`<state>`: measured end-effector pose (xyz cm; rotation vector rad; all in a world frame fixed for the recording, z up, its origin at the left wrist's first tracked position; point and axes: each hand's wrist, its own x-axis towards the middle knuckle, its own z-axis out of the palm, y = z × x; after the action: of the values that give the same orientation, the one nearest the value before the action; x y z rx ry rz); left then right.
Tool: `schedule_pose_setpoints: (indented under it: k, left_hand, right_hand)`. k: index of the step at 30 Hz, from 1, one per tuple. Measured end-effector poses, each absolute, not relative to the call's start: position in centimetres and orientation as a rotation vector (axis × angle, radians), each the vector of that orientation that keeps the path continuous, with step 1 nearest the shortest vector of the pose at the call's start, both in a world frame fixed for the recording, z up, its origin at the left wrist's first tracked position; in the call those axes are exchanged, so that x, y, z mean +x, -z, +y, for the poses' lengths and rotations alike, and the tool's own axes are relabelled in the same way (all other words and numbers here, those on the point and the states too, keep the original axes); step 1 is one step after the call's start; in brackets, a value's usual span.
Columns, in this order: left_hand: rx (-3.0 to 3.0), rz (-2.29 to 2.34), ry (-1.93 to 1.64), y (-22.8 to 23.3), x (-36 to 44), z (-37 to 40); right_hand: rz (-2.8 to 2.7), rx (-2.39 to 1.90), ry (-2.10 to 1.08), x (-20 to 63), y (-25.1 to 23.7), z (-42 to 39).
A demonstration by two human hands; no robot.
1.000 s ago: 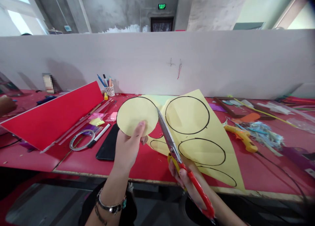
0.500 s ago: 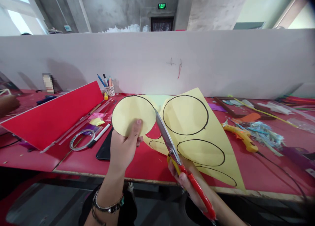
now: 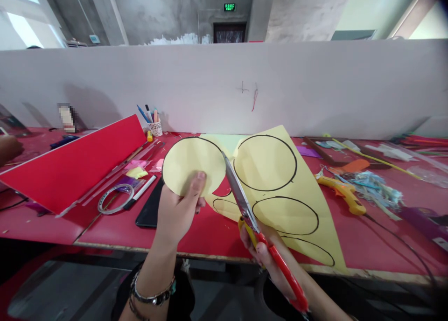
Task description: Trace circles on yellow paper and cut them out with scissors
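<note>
My left hand (image 3: 182,206) pinches a round piece of yellow paper (image 3: 192,160), thumb on top, its rim edged by a black line. Wrapped round the handles of a pair of scissors (image 3: 241,192) with red and yellow grips is my right hand (image 3: 268,255). The nearly closed blades point up and away, with their tips at the right edge of the round piece. Beneath and to the right spreads the larger yellow sheet (image 3: 297,150), with several circles drawn in black. Whether the round piece is still joined to the sheet at its top edge, I cannot tell.
Left on the red table stand a red board (image 3: 80,164), a roll of tape (image 3: 115,198), a marker (image 3: 140,192), a dark flat object (image 3: 149,211) and a pen cup (image 3: 155,126). A corded yellow glue gun (image 3: 345,195) lies right. Another person's hand (image 3: 10,147) shows far left.
The round paper and my left hand have shifted slightly right. The scissors have moved a little to the right too, their blades still almost closed.
</note>
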<state>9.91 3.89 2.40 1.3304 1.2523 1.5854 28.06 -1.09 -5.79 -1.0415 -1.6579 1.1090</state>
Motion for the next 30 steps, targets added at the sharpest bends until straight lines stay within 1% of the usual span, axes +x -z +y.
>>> schedule_pose_setpoints:
  k: [5, 13, 30]
  left_hand:
    - [1.291, 1.273, -1.588, -2.5, 9.9, 3.8]
    - [1.213, 1.298, -1.688, -2.5, 10.1, 4.0]
    - [1.273, 1.285, -1.622, -2.5, 9.9, 3.7]
  right_hand:
    - [-1.659, -1.032, -1.116, 27.5, 5.5, -0.8]
    - [-1.642, -1.054, -1.123, 27.2, 4.8, -0.9]
    - [-1.719, -1.028, -1.097, 27.4, 5.0, -0.7]
